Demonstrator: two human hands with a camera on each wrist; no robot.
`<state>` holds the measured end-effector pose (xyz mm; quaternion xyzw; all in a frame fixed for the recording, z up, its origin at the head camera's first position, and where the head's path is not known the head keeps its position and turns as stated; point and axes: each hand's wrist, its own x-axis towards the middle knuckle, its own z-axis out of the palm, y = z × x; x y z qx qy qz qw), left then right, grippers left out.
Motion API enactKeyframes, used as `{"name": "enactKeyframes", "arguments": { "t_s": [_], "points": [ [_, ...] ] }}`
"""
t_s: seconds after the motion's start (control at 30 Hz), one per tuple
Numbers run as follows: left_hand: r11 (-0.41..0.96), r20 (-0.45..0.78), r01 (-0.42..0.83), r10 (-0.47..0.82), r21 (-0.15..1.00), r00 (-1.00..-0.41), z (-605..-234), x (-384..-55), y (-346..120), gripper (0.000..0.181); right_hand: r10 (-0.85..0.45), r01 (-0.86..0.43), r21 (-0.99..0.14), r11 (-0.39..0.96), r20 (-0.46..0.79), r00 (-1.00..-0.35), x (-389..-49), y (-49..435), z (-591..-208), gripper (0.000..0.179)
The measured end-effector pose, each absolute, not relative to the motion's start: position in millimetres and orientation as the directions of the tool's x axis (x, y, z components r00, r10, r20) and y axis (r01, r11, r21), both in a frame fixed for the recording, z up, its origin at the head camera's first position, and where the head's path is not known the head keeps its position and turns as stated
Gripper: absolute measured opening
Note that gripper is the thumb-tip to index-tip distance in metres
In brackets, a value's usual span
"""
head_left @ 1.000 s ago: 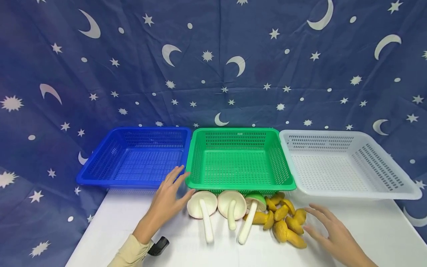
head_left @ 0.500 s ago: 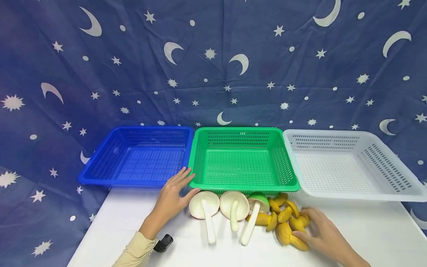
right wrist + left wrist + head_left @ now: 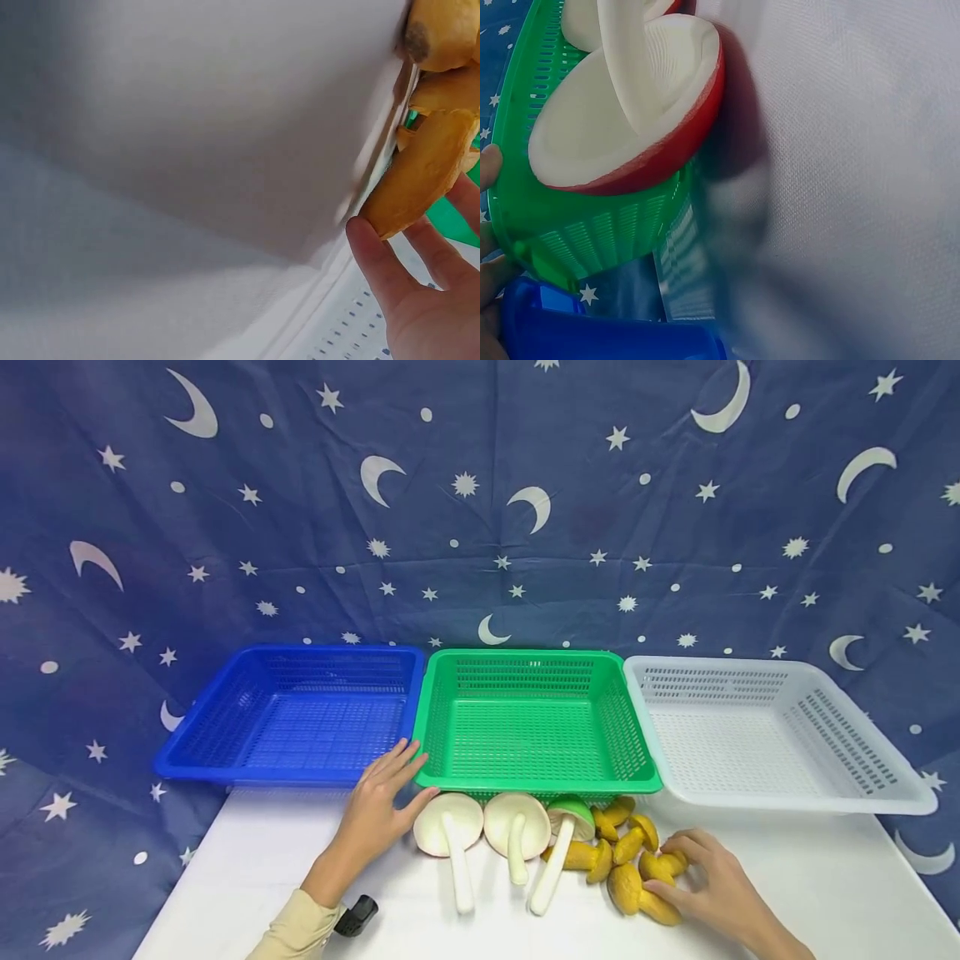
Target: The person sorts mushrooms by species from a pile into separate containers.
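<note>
The right hand point(image 3: 708, 885) has moved in from beside the yellow cluster to take a yellow mushroom point(image 3: 424, 176) between thumb and fingers — so the work has likely passed from reaching to grasping. How firm that pinch is, I cannot tell; the mushroom lies among its neighbours near the front of the white, finely woven counter point(image 3: 420, 935). The left hand point(image 3: 377, 817), fingers extended and thumb spread, holds nothing and stays by the near left corner of the green basket point(image 3: 540, 785). Between the hands lie two red-capped mushrooms point(image 3: 448, 824), undersides pale and stems smooth, and a green-capped mushroom point(image 3: 572, 810). Beyond — slotted plastic baskets side by side, the green one between the blue basket point(image 3: 262, 774) and the white basket point(image 3: 795, 799); behind them hangs a creased, star-printed backdrop point(image 3: 562, 443).
</note>
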<state>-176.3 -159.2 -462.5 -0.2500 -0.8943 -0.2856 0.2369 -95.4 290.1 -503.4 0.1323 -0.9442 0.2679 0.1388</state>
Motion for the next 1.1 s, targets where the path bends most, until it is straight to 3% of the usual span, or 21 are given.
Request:
{"name": "enactKeyframes", "arguments": {
  "t_s": [0.53, 1.1],
  "points": [
    [0.713, 0.584, 0.592, 0.313, 0.377, -0.749, -462.6, -176.2, -157.8, 0.054, -0.127, -0.267, -0.497, 0.826, 0.297, -0.946, -84.5, 288.5, -464.2, 0.039],
    [0.713, 0.595, 0.594, 0.307, 0.373, -0.742, -464.7, -176.7, -156.9, 0.055, -0.116, -0.316, -0.445, 0.838, 0.421, -0.900, -80.1, 291.2, -418.5, 0.042]
  ]
}}
